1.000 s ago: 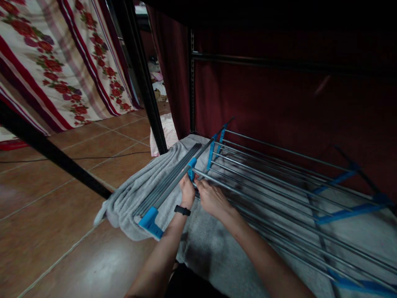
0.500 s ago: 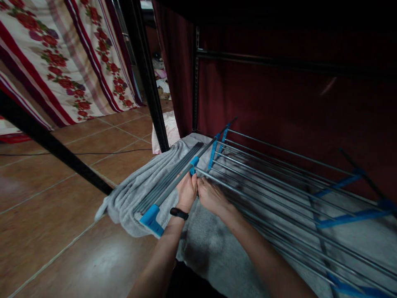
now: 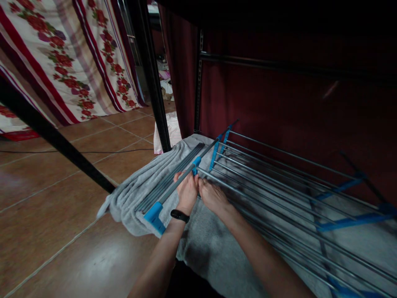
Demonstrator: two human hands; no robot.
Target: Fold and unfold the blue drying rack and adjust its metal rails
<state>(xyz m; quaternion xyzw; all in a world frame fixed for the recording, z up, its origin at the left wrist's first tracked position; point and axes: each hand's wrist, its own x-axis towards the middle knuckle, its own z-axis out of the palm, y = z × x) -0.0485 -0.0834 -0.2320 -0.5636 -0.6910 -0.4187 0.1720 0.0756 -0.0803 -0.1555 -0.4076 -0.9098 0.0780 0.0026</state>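
Note:
A partly assembled drying rack (image 3: 273, 188), with metal rods and blue plastic brackets, lies low in front of me. My left hand (image 3: 187, 191), wearing a black wristband (image 3: 180, 215), is closed around the blue bracket (image 3: 195, 169) under the grey side tube (image 3: 177, 185). Right beside it, my right hand (image 3: 212, 195) is closed at the near end of the rack's rods; its fingers hide the rod end there. A blue corner piece (image 3: 154, 218) caps the tube's near end. Several loose grey rods (image 3: 169, 179) lie bunched left of the tube.
Grey blanket (image 3: 124, 207) lies under the rack, over brown floor tiles (image 3: 56, 207). Black metal frame posts (image 3: 156, 95) stand on the left and at the back. Dark red cloth (image 3: 279, 103) hangs behind. A floral curtain (image 3: 62, 58) hangs at left, and a cable (image 3: 118, 151) crosses the floor.
The view has shifted slightly. Both hands stay close together at the same bracket, with only slight finger movement; the rack keeps its place.

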